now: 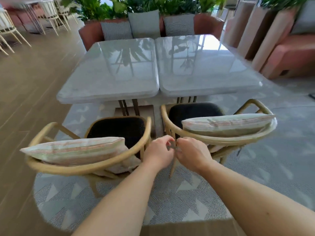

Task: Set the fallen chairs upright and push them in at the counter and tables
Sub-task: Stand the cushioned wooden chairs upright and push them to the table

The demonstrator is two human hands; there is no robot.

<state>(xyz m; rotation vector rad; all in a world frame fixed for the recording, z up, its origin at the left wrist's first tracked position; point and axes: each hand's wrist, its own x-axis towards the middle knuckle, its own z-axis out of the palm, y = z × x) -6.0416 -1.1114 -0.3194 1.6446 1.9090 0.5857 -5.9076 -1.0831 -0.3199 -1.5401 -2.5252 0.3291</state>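
a single wide-angle view from the person's head, facing forward and tilted down. the left chair and right chair sit close beneath it, the paired worktop just beyond, a cushioned bench and plants far back.

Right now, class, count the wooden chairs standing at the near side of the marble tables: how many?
2. The left chair faces the left table; the right chair faces the right table. Both are upright. Other pale chairs stand far off, top left.
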